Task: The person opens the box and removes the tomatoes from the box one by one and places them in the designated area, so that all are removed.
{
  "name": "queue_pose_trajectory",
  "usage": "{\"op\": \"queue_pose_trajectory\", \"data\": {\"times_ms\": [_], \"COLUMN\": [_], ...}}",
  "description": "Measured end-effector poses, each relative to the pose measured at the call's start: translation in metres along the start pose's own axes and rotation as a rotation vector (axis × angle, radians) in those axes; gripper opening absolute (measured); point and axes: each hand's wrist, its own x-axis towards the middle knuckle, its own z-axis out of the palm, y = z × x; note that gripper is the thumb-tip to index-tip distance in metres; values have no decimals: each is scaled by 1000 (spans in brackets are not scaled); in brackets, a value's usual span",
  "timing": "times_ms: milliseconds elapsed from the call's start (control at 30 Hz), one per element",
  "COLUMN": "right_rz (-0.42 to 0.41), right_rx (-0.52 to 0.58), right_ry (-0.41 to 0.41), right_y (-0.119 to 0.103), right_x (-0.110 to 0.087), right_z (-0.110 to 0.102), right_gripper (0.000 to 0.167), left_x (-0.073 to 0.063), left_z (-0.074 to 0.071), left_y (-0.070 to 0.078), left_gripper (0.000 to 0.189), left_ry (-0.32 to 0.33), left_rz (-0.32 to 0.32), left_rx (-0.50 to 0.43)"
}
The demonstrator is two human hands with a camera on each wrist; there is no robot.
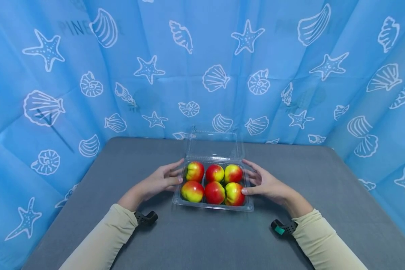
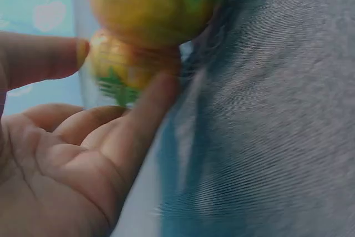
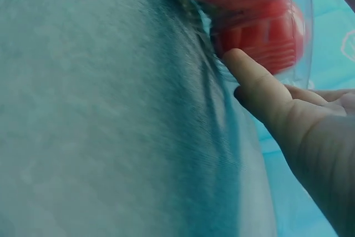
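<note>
While its lid (image 1: 214, 146) stands raised at the back, the clear container (image 1: 213, 207) lies on the grey surface (image 1: 202, 240), about midway between the left and right edges and rather near the far edge. Six red-and-yellow fruits (image 1: 215, 192) sit inside it, in two rows of three. The left hand (image 1: 159, 180) is at its left side, and the right hand (image 1: 268, 183) is at its right side. Each grip is spread, the thumb apart from the nearly straight fingers; these touch the container from both sides, but they are not curled around it.
</note>
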Motion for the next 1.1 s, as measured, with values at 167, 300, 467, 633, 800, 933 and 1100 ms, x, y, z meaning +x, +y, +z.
{"op": "queue_pose_trajectory", "data": {"times_ms": [167, 300, 467, 633, 800, 933, 1100], "right_rz": [9, 35, 84, 77, 24, 5, -4], "right_rx": [-31, -29, 26, 24, -47, -108, -165], "right_ry": [-2, 19, 68, 109, 147, 199, 246], "right_y": [-3, -6, -10, -13, -13, -16, -20], "right_x": [-4, -7, -7, -7, -8, -9, -10], "right_z": [-4, -5, -5, -6, -8, -8, -7], "right_gripper": [99, 89, 75, 65, 57, 52, 48], "left_x": [-3, -6, -8, -10, -10, -11, -17], "left_z": [-1, -2, -4, -4, 1, 10, 26], "left_y": [6, 8, 13, 18, 20, 25, 35], "left_gripper": [85, 86, 87, 81, 77, 80, 93], "left_ry": [-16, -26, -39, -38, 51, 130, 230], "left_rz": [12, 43, 58, 74, 64, 40, -11], "left_rx": [89, 140, 146, 215, 401, 548, 718]}}
